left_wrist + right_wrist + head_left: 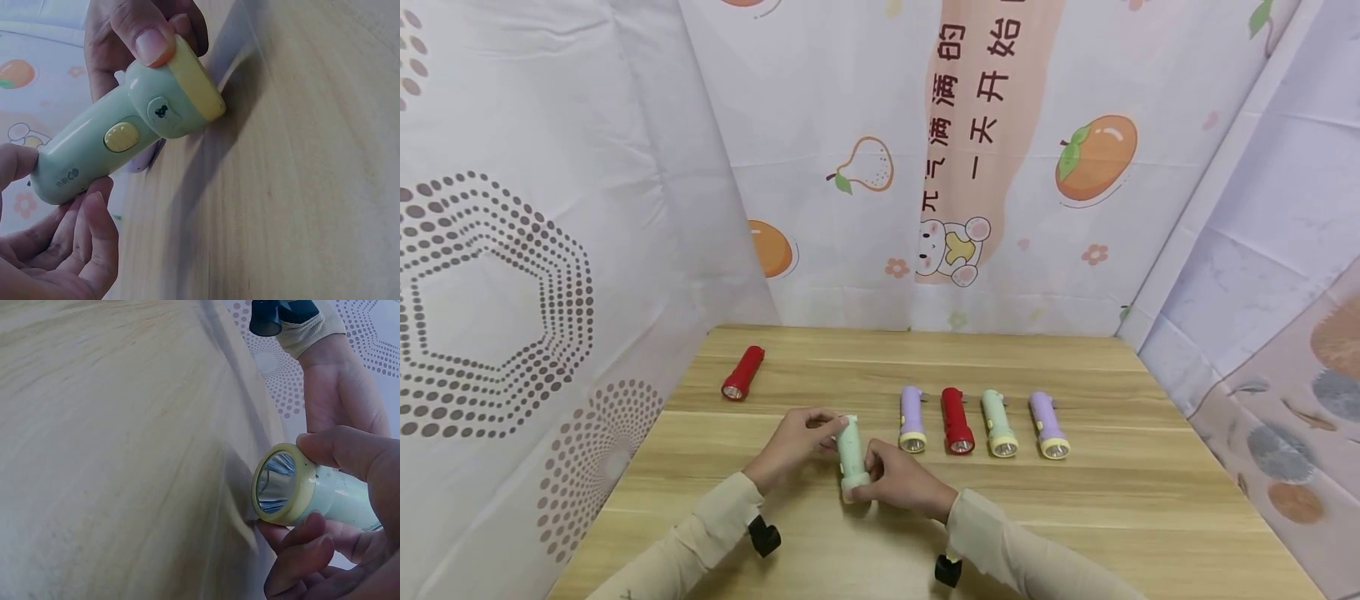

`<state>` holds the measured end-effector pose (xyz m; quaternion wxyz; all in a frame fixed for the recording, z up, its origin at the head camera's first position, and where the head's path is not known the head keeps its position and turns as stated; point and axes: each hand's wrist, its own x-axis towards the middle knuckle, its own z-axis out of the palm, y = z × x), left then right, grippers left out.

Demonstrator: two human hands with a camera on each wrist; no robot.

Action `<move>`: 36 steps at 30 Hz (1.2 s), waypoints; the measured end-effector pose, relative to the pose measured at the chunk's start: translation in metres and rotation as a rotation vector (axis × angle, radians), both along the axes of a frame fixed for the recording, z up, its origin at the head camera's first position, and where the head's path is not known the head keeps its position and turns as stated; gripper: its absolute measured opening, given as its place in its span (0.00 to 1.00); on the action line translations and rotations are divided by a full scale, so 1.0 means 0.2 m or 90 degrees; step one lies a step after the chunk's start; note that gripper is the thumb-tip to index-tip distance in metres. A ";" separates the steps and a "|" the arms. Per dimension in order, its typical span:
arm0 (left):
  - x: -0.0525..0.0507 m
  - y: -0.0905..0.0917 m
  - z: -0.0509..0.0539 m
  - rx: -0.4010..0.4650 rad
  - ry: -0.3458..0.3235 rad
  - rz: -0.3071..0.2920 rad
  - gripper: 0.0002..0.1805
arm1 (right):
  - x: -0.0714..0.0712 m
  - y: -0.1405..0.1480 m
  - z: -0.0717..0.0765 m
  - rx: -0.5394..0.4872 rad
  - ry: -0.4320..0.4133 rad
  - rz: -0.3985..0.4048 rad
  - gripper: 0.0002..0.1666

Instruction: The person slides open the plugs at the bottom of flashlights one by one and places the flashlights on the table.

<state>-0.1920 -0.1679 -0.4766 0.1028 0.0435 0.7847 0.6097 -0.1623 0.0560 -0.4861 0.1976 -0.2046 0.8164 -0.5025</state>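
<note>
A pale green flashlight (851,451) with a yellow head ring is held between both hands above the table. My left hand (805,442) pinches its tail end between thumb and fingers. At the lens end my right hand (901,478) grips the head, thumb on one side and fingers on the other. The left wrist view shows the yellow switch (121,137) on the flashlight's side, with no finger on it. In the right wrist view the silvery reflector (276,481) faces out, and I see no light from it.
To the right stand several flashlights in a row: purple (912,419), red (957,420), green (999,423) and another purple (1047,425). A red flashlight (743,373) lies alone at the back left. Printed curtains (850,233) enclose the wooden table (1075,533).
</note>
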 end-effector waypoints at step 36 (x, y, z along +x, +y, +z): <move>0.09 0.05 0.03 -0.042 0.213 -0.217 0.13 | 0.01 0.02 -0.10 0.006 0.090 -0.013 0.38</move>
